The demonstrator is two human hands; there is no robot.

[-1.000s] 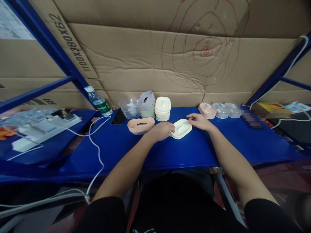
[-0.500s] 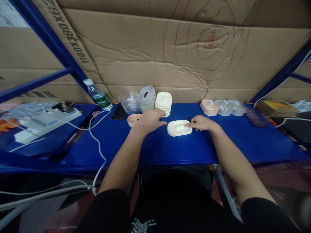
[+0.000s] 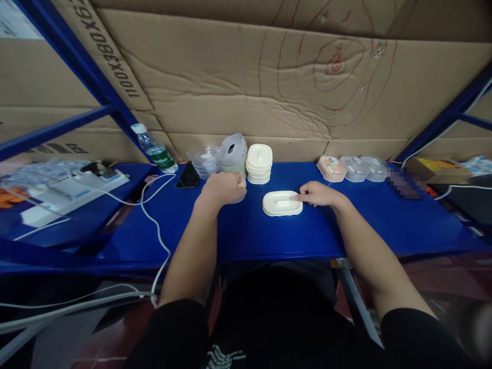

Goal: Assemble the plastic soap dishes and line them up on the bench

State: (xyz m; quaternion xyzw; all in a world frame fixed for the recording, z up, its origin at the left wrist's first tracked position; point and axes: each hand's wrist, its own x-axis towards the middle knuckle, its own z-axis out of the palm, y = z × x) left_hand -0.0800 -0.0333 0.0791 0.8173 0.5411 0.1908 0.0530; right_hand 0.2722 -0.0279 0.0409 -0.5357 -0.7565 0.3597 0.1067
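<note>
A cream oval lid-like piece (image 3: 282, 204) with a raised bar on top lies flat on the blue table. At its right end is my right hand (image 3: 315, 194), thumb pressed on the rim and fingers curled against it. My left hand (image 3: 223, 187) is closed, left of the cream piece and apart from it. A pale greyish edge shows beneath the left fingers, but what they hold is mostly hidden. Just behind that hand stand cream square containers in a stack (image 3: 259, 163) and a translucent grey cover with a dark oval slot (image 3: 233, 152).
Clear plastic bowls (image 3: 206, 161), a black phone (image 3: 187, 176) and a water bottle (image 3: 156, 151) are at the back left. At the back right sit a pink box (image 3: 331, 169) and two grey boxes (image 3: 354, 169). A white cable (image 3: 156, 225) crosses the left side.
My left hand has moved left, away from the cream stack, and its fingers have closed. The pink piece beside it has gone from sight. My right hand stays on the cream piece.
</note>
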